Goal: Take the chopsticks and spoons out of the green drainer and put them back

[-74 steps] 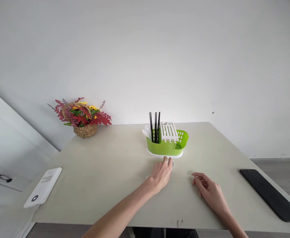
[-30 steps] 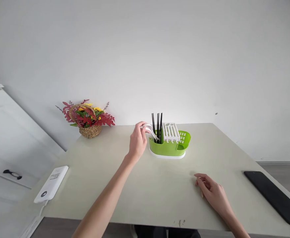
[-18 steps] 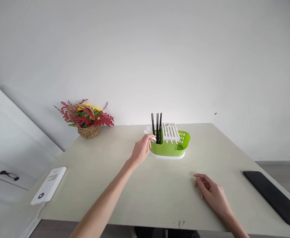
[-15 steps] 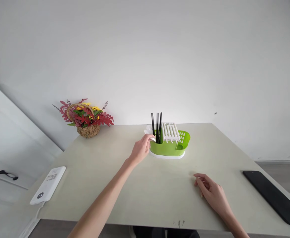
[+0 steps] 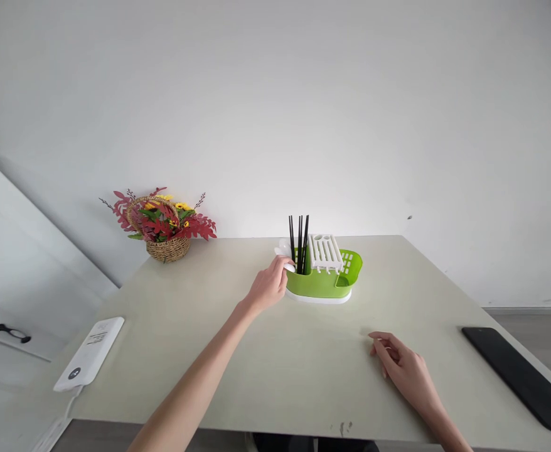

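A green cutlery caddy [image 5: 315, 285] with a white base stands on the table, a white slotted rack [image 5: 325, 252] set across its top. Several black chopsticks [image 5: 300, 245] rise upright from its left end. My left hand [image 5: 270, 282] is closed at that end, pinching a white spoon [image 5: 289, 267] by the part that shows above the rim. Other white spoon heads [image 5: 283, 247] show just behind the fingers. Lower down, my right hand [image 5: 402, 367] rests on the tabletop with loosely curved fingers and nothing in it.
A wicker basket [image 5: 168, 248] of artificial flowers stands at the back left by the wall. A white device with a cable [image 5: 90, 353] lies near the left edge. Along the right edge lies a long black flat object [image 5: 515, 376]. A white cabinet [image 5: 16, 263] is at far left.
The view has tilted very slightly. My left hand keeps its pinch on the spoon at the caddy's left end; the right hand stays in place.
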Action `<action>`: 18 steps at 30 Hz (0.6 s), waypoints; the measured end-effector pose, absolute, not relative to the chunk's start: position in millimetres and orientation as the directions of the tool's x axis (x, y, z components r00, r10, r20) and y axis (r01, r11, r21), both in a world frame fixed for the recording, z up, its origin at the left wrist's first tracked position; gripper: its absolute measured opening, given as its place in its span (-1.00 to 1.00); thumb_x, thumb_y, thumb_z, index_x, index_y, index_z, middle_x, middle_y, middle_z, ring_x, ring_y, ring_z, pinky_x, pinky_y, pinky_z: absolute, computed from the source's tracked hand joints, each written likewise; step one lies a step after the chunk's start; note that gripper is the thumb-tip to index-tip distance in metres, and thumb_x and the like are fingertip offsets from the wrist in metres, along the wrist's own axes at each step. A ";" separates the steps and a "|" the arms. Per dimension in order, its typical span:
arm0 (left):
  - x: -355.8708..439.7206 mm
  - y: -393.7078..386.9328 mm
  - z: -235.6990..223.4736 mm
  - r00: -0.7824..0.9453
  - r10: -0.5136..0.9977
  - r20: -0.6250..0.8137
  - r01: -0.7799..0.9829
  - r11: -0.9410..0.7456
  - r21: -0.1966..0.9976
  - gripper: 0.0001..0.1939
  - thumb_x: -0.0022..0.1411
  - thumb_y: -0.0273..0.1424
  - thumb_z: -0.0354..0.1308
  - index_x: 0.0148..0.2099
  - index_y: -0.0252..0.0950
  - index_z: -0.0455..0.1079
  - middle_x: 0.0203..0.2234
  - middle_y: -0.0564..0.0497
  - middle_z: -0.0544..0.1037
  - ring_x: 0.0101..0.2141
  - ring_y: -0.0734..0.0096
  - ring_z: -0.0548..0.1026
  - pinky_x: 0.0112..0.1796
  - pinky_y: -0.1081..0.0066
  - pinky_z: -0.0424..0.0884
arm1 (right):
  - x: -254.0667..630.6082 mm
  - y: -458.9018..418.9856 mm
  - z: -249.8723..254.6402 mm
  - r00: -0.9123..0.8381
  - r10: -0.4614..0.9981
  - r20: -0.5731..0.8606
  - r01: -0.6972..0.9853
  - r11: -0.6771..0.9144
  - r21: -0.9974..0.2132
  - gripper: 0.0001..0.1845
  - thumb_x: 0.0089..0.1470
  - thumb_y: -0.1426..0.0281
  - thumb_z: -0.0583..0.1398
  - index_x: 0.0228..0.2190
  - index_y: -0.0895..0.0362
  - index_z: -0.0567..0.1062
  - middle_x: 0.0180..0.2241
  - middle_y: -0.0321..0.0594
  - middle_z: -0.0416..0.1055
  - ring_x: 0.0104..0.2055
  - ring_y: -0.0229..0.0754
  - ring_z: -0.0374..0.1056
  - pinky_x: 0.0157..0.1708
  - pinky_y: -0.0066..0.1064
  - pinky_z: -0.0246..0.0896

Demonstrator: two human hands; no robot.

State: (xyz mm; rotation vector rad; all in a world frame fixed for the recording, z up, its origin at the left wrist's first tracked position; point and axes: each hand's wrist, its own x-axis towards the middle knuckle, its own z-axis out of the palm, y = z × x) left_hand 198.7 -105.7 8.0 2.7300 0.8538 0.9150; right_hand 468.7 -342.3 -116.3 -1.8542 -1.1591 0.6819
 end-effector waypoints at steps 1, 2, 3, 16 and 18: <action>198.2 -105.5 7.8 0.649 0.550 0.525 0.471 -0.833 0.291 -0.66 0.45 -0.54 -0.13 0.18 -0.14 0.20 0.06 -0.07 0.50 -0.32 0.37 0.56 -0.37 0.44 0.37 | 468.7 -342.5 -116.4 0.430 0.903 -0.021 0.455 -0.236 -0.858 -0.54 0.25 -0.03 0.07 -0.08 0.02 0.50 -0.36 -0.30 0.56 -0.55 -0.21 0.32 -0.37 -0.35 0.27; 197.4 -105.5 7.7 0.641 0.544 0.541 0.467 -0.836 0.287 -0.64 0.43 -0.55 -0.12 0.19 -0.14 0.19 0.07 -0.08 0.49 -0.31 0.38 0.56 -0.38 0.44 0.37 | 468.6 -342.7 -116.3 0.431 0.902 -0.022 0.455 -0.239 -0.858 -0.54 0.25 -0.03 0.07 -0.08 0.02 0.50 -0.36 -0.30 0.56 -0.55 -0.21 0.32 -0.37 -0.35 0.27; 196.5 -105.7 7.6 0.630 0.538 0.560 0.462 -0.839 0.286 -0.61 0.41 -0.57 -0.11 0.20 -0.15 0.19 0.08 -0.10 0.48 -0.31 0.39 0.56 -0.40 0.45 0.37 | 468.5 -342.9 -116.0 0.432 0.902 -0.024 0.456 -0.241 -0.857 -0.53 0.25 -0.03 0.07 -0.08 0.02 0.50 -0.36 -0.30 0.56 -0.55 -0.22 0.32 -0.37 -0.35 0.27; 154.6 -124.9 -46.3 0.188 0.783 0.592 0.453 -0.604 0.655 -0.66 0.33 -0.52 0.03 0.13 -0.20 0.21 0.08 -0.16 0.37 -0.37 0.52 0.44 -0.45 0.51 0.39 | 461.2 -336.8 -116.4 0.493 0.865 0.093 0.580 -0.248 -0.776 -0.54 0.27 0.00 0.04 -0.04 0.02 0.50 -0.22 -0.20 0.59 -0.52 -0.20 0.39 -0.38 -0.31 0.36; 142.4 -131.1 -63.1 0.179 0.859 0.480 0.445 -0.506 0.739 -0.72 0.34 -0.46 0.04 0.08 -0.20 0.21 0.04 -0.12 0.41 -0.40 0.53 0.45 -0.44 0.50 0.40 | 451.4 -327.2 -110.7 0.496 0.828 0.263 0.696 -0.198 -0.690 -0.53 0.29 0.05 0.03 0.06 0.01 0.46 -0.05 -0.11 0.56 -0.34 -0.09 0.49 -0.25 -0.21 0.43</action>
